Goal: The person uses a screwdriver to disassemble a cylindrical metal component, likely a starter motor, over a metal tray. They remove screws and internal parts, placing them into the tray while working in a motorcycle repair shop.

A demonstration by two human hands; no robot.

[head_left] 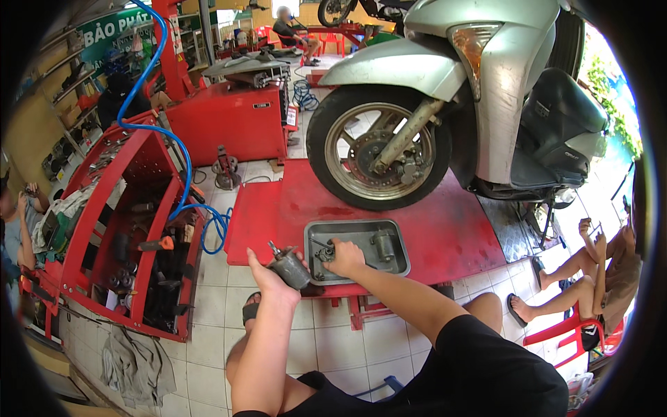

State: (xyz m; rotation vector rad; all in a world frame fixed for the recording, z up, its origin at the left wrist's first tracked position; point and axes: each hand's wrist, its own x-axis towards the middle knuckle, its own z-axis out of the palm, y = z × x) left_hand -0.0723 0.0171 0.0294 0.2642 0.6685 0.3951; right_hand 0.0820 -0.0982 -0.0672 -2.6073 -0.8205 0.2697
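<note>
My left hand [267, 281] is wrapped round a dark grey metal cylinder with a thin shaft, like a small electric motor [292, 271], tilted with its shaft up and to the left. The motor is held just outside the near left corner of a grey metal tray [356, 279]. Inside the tray's left half, my right hand [345, 258] is closed, its fingers bent down beside small metal parts [324, 254]. What those fingers grip is hidden. A second cylindrical metal part [383, 246] lies in the tray's right half.
The tray rests on a red lift platform [445, 236], below the front wheel [379, 149] of a silver scooter [500, 90]. At left is a red tool cart [132, 229] with a blue air hose [187, 167] beside it. A seated person [597, 278] is at right.
</note>
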